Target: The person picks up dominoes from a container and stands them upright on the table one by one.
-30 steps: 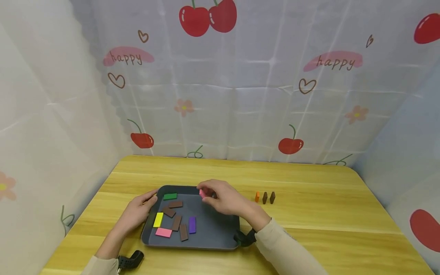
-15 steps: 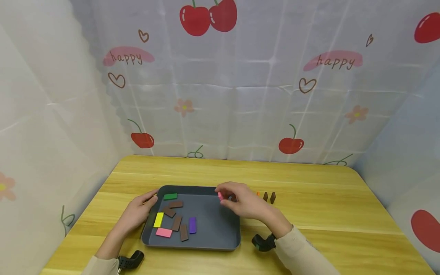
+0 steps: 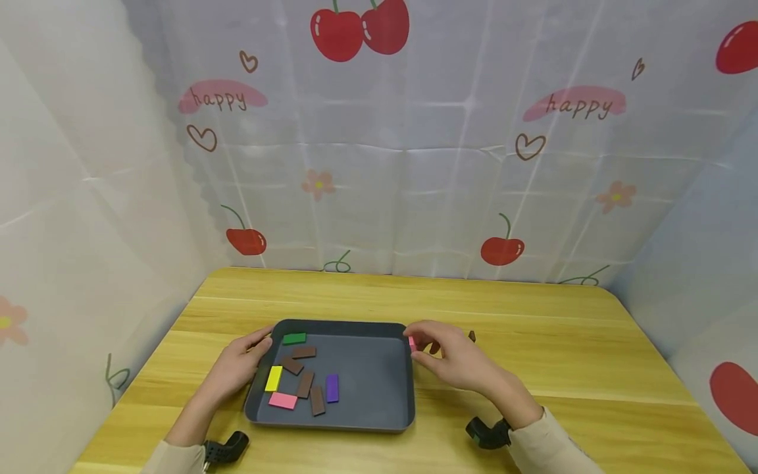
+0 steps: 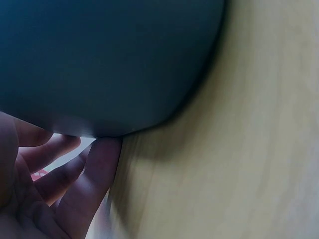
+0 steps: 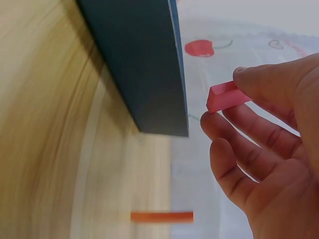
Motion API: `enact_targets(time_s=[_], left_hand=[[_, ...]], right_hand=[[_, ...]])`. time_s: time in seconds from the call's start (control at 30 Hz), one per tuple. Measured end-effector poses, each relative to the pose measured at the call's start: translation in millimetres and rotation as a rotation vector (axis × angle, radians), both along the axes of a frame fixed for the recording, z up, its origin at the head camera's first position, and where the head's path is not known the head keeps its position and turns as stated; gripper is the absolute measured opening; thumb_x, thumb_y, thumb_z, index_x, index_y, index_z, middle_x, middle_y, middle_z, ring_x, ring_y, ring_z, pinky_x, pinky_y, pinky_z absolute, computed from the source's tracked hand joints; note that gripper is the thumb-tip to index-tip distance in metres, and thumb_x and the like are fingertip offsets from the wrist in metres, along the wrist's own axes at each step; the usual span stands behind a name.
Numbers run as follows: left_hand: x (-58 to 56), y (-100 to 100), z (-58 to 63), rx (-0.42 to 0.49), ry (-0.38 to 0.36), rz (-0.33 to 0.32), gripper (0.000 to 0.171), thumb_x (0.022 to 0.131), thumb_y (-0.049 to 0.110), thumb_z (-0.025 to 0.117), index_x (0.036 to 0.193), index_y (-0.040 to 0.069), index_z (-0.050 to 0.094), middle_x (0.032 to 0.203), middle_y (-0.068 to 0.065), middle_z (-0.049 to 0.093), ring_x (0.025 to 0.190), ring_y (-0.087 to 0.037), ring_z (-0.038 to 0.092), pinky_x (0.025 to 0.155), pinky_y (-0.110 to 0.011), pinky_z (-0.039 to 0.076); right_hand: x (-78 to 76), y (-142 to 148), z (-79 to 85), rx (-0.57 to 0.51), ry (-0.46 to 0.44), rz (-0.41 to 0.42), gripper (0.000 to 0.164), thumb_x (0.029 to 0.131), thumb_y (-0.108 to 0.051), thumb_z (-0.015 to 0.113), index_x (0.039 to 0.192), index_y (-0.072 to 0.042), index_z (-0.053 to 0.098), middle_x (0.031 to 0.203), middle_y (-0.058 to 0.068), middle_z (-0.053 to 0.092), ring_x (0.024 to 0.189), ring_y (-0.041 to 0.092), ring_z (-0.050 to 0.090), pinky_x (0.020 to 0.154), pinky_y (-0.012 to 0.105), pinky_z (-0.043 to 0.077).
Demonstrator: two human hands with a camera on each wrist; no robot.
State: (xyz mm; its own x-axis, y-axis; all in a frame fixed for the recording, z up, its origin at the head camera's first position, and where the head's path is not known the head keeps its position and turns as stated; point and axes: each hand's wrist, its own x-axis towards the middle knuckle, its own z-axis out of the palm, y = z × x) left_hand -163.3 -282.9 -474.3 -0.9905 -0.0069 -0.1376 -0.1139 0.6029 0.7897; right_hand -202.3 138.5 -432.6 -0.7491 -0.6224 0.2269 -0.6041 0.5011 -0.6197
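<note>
My right hand (image 3: 453, 355) pinches a pink domino-like block (image 5: 227, 95) between thumb and fingertips, at the right rim of the dark grey tray (image 3: 370, 408). In the right wrist view the block is raised beside the tray's outer wall. My left hand (image 3: 233, 362) holds the tray's left edge; in the left wrist view its fingertips (image 4: 105, 149) meet the tray's outer side. Inside the tray lie several brown blocks (image 3: 305, 384), a green block (image 3: 294, 338), a yellow block (image 3: 274, 378), another pink block (image 3: 283, 401) and a purple block (image 3: 332, 388), all flat.
Right of the tray, an orange block (image 5: 162, 216) stands upright on the wooden table (image 3: 562, 368). The top of a dark brown block (image 3: 472, 336) shows behind my right hand, which hides the others in the head view. A cherry-patterned curtain (image 3: 403, 197) backs the table.
My right hand has carried the pink block rightward across the tray to its right rim, covering most of the standing blocks from the head view. My left hand has stayed at the tray's left edge.
</note>
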Motion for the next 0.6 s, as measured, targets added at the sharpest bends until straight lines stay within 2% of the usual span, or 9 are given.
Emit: enact_targets(time_s=[0.27,0.37,0.5,0.6], left_hand=[[-0.3,1,2.2,-0.007,0.005,-0.001,0.054,0.112,0.034,0.043,0.160,0.008,0.039,0.158,-0.022,0.046,0.149,-0.044,0.038,0.120,-0.062,0.033],[0.0,1,1.9,-0.003,0.010,0.002,0.054,0.112,0.034,0.043,0.160,0.008,0.039,0.158,-0.022,0.046,0.149,-0.044,0.038,0.120,-0.062,0.034],[0.0,0,1.9,-0.007,0.012,0.003,0.054,0.112,0.035,0.042,0.160,0.009,0.040,0.158,-0.022,0.047,0.149,-0.044,0.038,0.120,-0.062,0.034],[0.0,0,1.7,-0.009,0.011,0.000,0.055,0.112,0.036,0.042,0.160,0.009,0.039,0.158,-0.021,0.047,0.149,-0.043,0.038,0.120,-0.062,0.034]], right_hand=[[2.2,24,-2.4,-0.049,0.011,-0.034,0.029,0.094,-0.007,0.074,0.122,-0.012,0.068,0.098,-0.009,0.068,0.089,0.006,0.065,0.074,0.027,0.057],[3.8,33,-2.1,-0.046,-0.007,-0.071,0.030,0.094,-0.007,0.075,0.121,-0.016,0.067,0.097,-0.010,0.067,0.087,0.005,0.064,0.073,0.025,0.057],[6.2,46,-1.3,-0.041,-0.038,-0.125,0.030,0.094,-0.008,0.075,0.122,-0.016,0.066,0.098,-0.006,0.069,0.085,0.004,0.063,0.073,0.024,0.056],[7.3,58,-1.3,-0.060,-0.027,-0.161,0.031,0.094,-0.007,0.074,0.122,-0.013,0.065,0.099,-0.003,0.071,0.086,0.005,0.063,0.073,0.024,0.056]])
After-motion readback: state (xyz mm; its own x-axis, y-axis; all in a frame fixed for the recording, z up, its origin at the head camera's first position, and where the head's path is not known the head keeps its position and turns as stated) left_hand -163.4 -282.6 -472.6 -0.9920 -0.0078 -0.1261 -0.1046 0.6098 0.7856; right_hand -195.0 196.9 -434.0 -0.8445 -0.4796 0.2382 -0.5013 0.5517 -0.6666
